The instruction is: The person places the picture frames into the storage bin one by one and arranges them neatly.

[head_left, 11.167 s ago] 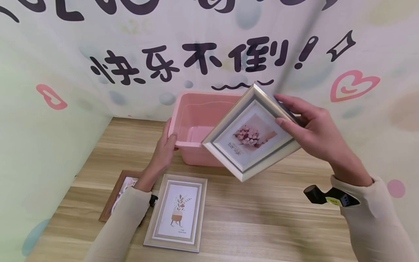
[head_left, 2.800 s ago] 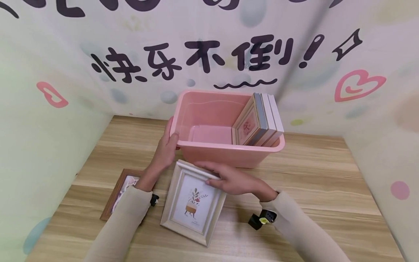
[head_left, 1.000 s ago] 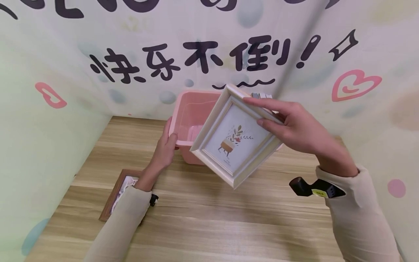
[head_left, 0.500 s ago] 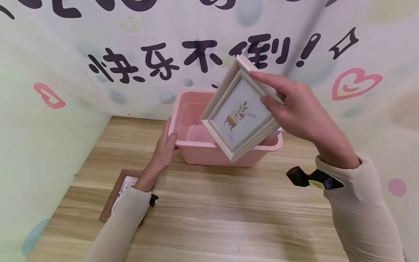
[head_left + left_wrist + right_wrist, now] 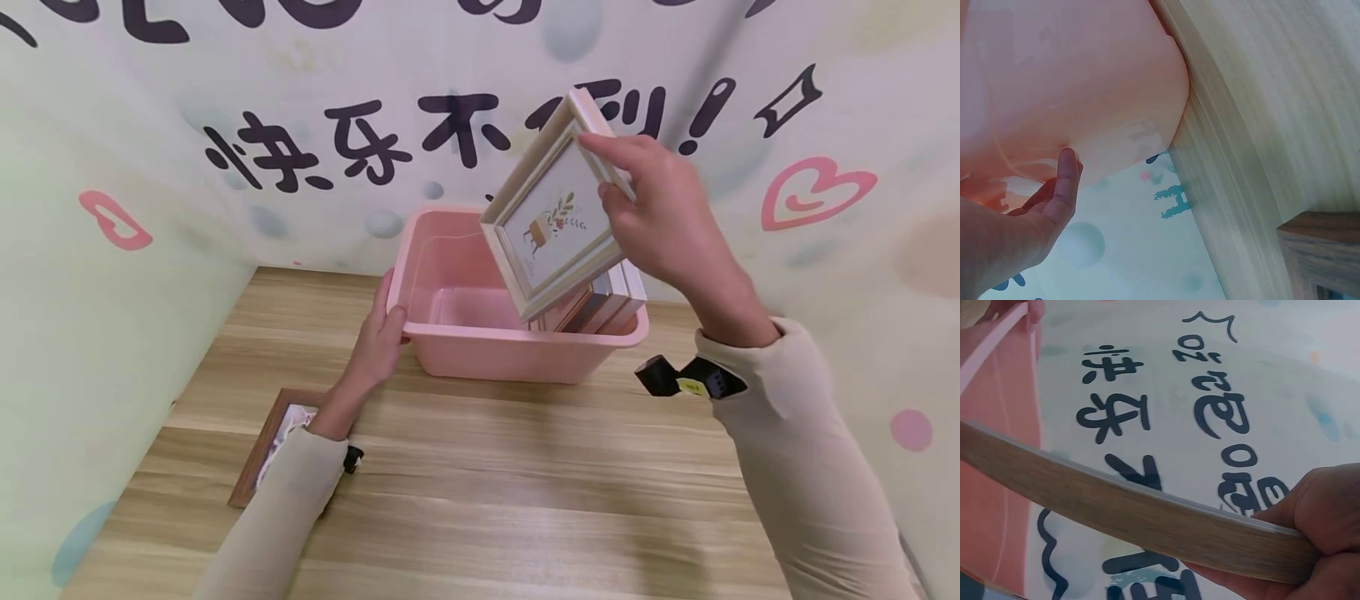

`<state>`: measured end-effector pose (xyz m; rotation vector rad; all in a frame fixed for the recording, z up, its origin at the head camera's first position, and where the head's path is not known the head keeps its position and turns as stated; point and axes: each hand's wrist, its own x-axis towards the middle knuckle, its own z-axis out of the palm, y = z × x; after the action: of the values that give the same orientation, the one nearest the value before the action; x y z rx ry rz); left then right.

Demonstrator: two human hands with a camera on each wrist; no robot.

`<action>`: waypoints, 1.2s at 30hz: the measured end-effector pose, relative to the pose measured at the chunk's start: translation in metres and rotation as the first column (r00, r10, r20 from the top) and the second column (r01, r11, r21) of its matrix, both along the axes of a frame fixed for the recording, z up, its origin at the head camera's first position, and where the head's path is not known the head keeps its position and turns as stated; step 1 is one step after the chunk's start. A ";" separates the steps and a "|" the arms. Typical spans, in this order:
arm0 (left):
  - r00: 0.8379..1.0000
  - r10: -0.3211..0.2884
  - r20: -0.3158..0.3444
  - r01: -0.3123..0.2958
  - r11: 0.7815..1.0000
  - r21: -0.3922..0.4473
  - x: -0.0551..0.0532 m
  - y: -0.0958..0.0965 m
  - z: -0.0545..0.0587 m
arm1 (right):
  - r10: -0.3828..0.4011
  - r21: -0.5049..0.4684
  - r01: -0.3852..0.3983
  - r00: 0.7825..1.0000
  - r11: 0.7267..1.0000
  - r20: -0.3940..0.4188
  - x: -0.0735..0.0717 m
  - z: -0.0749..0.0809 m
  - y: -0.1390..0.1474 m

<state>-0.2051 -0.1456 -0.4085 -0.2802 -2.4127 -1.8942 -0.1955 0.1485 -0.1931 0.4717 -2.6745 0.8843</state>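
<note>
Frame [image 5: 555, 212] now higher in pinching right hand [image 5: 663, 208], left hand [image 5: 375, 350] gripping tub [image 5: 495, 357] of frames [image 5: 609, 304]

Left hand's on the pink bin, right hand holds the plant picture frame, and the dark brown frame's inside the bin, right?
Not quite: the head view shows the dark brown frame on the table outside the bin, partly hidden by the left sleeve. Otherwise right.
</note>
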 end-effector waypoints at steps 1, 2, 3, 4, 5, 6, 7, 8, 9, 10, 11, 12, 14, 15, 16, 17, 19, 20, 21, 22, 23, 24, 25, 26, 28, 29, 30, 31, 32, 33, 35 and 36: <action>1.000 0.001 0.001 -0.001 1.000 0.000 0.000 0.000 0.000 | -0.009 0.005 0.009 1.000 1.000 0.002 -0.003 -0.002 0.000; 1.000 0.004 0.001 -0.004 1.000 0.001 0.000 0.000 -0.001 | -0.017 0.010 0.017 1.000 1.000 0.007 -0.005 -0.005 0.000; 1.000 0.006 0.003 -0.006 1.000 -0.001 0.000 0.000 -0.001 | -0.022 0.015 0.022 1.000 1.000 0.010 -0.008 -0.008 0.000; 1.000 0.008 0.005 -0.008 1.000 -0.002 0.000 0.000 -0.001 | -0.027 0.019 0.027 1.000 0.999 0.013 -0.010 -0.011 0.000; 1.000 0.009 0.008 -0.009 1.000 -0.001 0.001 0.001 -0.002 | -0.034 0.024 0.033 0.999 0.999 0.017 -0.013 -0.014 0.000; 1.000 0.010 0.012 -0.010 1.000 -0.003 0.001 0.001 -0.002 | -0.037 0.026 0.037 0.999 0.999 0.019 -0.015 -0.017 0.000; 1.000 0.012 0.015 -0.012 1.000 -0.006 0.001 0.001 -0.002 | -0.041 0.028 0.041 0.999 0.999 0.024 -0.017 -0.020 0.000; 1.000 0.014 0.018 -0.014 1.000 -0.007 0.001 0.001 -0.002 | -0.046 0.031 0.045 0.998 0.998 0.033 -0.018 -0.023 -0.001; 1.000 0.016 0.020 -0.015 1.000 -0.009 0.001 0.001 -0.001 | -0.051 0.033 0.049 0.998 0.998 0.046 -0.020 -0.026 -0.001; 1.000 0.017 0.021 -0.016 1.000 -0.008 0.001 0.001 -0.001 | -0.053 0.036 0.051 0.997 0.998 0.060 -0.021 -0.029 -0.002; 1.000 0.018 0.020 -0.018 1.000 -0.009 0.001 0.001 -0.001 | -0.056 0.036 0.054 0.996 0.998 0.070 -0.023 -0.032 -0.002; 1.000 0.019 0.019 -0.019 1.000 -0.010 0.000 0.001 -0.001 | -0.057 0.035 0.054 0.995 0.998 0.080 -0.024 -0.035 -0.003; 1.000 0.022 0.015 -0.022 1.000 -0.013 0.000 0.000 -0.001 | -0.054 0.035 0.051 0.994 0.998 0.093 -0.026 -0.041 -0.004; 1.000 0.024 0.013 -0.023 1.000 -0.014 0.000 0.000 -0.002 | -0.051 0.036 0.048 0.995 0.998 0.091 -0.028 -0.045 -0.005; 1.000 0.024 0.010 -0.024 1.000 -0.016 -0.001 0.000 -0.002 | -0.049 0.035 0.046 0.995 0.998 0.089 -0.029 -0.048 -0.005; 1.000 0.023 0.009 -0.023 1.000 -0.017 -0.001 0.000 -0.002 | -0.051 0.033 0.048 0.995 0.998 0.090 -0.031 -0.052 -0.005; 1.000 0.022 0.009 -0.022 1.000 -0.019 -0.001 0.000 -0.002 | -0.057 0.038 0.054 0.993 0.998 0.099 -0.034 -0.059 -0.007; 1.000 0.022 0.010 -0.022 1.000 -0.021 -0.001 0.000 -0.002 | -0.065 0.043 0.061 0.992 0.997 0.106 -0.035 -0.062 -0.008; 1.000 0.022 0.011 -0.021 1.000 -0.022 -0.001 0.000 -0.002 | -0.075 0.049 0.070 0.991 0.996 0.112 -0.037 -0.065 -0.009; 1.000 0.021 0.009 -0.021 0.999 -0.025 -0.001 0.000 -0.002 | -0.084 0.053 0.078 0.989 0.996 0.123 -0.038 -0.069 -0.010; 1.000 0.020 0.009 -0.020 0.999 -0.027 -0.002 0.000 -0.002 | -0.094 0.061 0.087 0.987 0.994 0.131 -0.040 -0.072 -0.011; 1.000 0.020 0.007 -0.019 0.999 -0.027 -0.001 0.000 -0.002 | -0.100 0.068 0.092 0.986 0.993 0.134 -0.042 -0.075 -0.012; 1.000 0.018 0.004 -0.018 0.999 -0.028 -0.001 0.000 -0.002 | -0.109 0.074 0.099 0.985 0.992 0.135 -0.044 -0.079 -0.013; 1.000 0.017 0.000 -0.017 0.999 -0.028 -0.001 0.000 -0.002 | -0.116 0.080 0.106 0.983 0.991 0.144 -0.046 -0.082 -0.014; 1.000 0.013 -0.005 -0.013 1.000 -0.028 -0.001 0.000 -0.001 | -0.125 0.088 0.113 0.980 0.990 0.153 -0.048 -0.088 -0.015; 1.000 0.011 -0.006 -0.012 1.000 -0.027 -0.001 0.000 -0.001 | -0.130 0.088 0.117 0.978 0.989 0.162 -0.049 -0.091 -0.016; 1.000 0.011 -0.006 -0.011 1.000 -0.027 -0.001 0.000 -0.001 | -0.133 0.092 0.119 0.977 0.989 0.169 -0.050 -0.093 -0.017; 1.000 0.010 -0.004 -0.010 1.000 -0.027 -0.002 0.000 -0.001 | -0.139 0.096 0.123 0.973 0.988 0.182 -0.051 -0.096 -0.018; 1.000 0.009 -0.001 -0.009 1.000 -0.025 -0.002 0.000 -0.001 | -0.139 0.100 0.122 0.971 0.988 0.194 -0.051 -0.099 -0.020; 1.000 0.009 0.002 -0.009 1.000 -0.023 -0.002 0.000 0.000 | -0.139 0.106 0.120 0.970 0.987 0.198 -0.051 -0.101 -0.021; 1.000 0.009 0.009 -0.008 1.000 -0.020 -0.002 -0.001 0.000 | -0.136 0.127 0.111 0.968 0.986 0.213 -0.052 -0.107 -0.025; 1.000 0.010 0.013 -0.010 1.000 -0.019 -0.001 -0.001 0.000 | -0.131 0.140 0.102 0.968 0.985 0.215 -0.052 -0.110 -0.027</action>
<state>-0.2064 -0.1467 -0.4086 -0.2567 -2.4366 -1.8766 -0.2475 0.1215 -0.3031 0.2504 -2.9426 0.7756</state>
